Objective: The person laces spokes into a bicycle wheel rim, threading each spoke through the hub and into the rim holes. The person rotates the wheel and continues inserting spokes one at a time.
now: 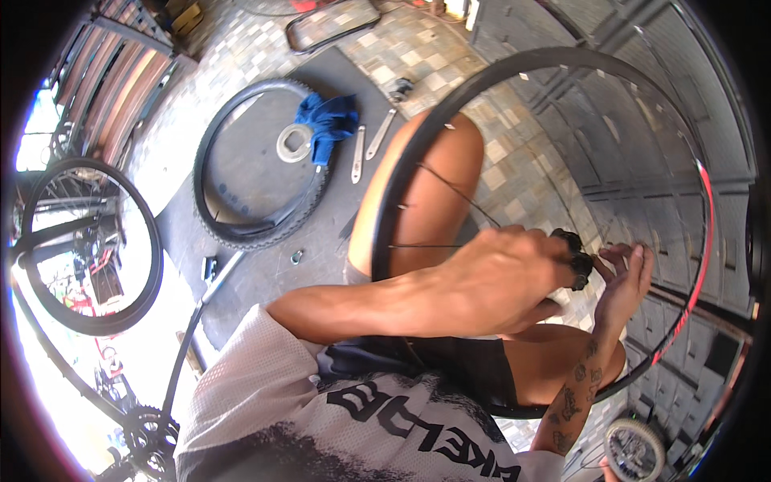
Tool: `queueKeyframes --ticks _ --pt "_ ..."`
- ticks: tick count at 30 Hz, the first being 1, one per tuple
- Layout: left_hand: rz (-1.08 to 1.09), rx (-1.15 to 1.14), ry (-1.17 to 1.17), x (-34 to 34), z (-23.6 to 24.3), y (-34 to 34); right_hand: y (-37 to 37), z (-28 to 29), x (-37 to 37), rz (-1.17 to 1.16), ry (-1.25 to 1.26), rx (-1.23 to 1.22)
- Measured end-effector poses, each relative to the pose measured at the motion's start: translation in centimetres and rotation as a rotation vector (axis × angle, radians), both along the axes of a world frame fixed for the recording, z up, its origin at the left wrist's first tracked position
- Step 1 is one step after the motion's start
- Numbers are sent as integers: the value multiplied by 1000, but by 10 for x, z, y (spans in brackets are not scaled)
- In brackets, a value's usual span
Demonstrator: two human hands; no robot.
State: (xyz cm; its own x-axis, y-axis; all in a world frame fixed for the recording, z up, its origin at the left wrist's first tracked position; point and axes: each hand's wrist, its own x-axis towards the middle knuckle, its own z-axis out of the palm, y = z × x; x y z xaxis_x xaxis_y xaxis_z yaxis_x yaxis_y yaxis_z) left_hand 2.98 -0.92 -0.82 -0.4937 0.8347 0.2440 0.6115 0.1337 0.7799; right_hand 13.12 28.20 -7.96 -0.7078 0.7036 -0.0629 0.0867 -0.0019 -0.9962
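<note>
A large black bicycle rim with a red section stands around my knee and both forearms. Near its middle is a black wheel hub. My left hand reaches across from the left, its fingers closed round the hub's near side. Two thin spokes run from the rim's left side toward that hand; their inner ends are hidden behind it. Beside the hub's right side, my right hand has its fingers partly bent and apart, close to the hub. Whether it touches a spoke I cannot make out.
On a dark mat lie a knobby tyre, a blue cloth, a metal disc and two wrenches. Grey cabinets stand right. Another wheel and a crankset are at left. A small wheel is lower right.
</note>
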Motion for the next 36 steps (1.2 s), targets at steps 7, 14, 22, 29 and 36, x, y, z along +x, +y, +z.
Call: queueKeyframes --ticks 7,14,22,29,36 --pt "1164 421 -264 -127 -167 -162 25 -28 13 -77 22 -59" --pt "954 -938 -422 -25 -462 -229 7 -35 1 -150 -119 -30" --pt "1022 -937 -517 -22 -494 -241 -12 -20 -1 -38 -142 -123" --pt "1012 -794 -585 -45 -451 -197 -11 -11 11 -5 -200 -189" --pt "1056 -594 -425 -69 -403 -221 2 -15 40 38 -132 -261"
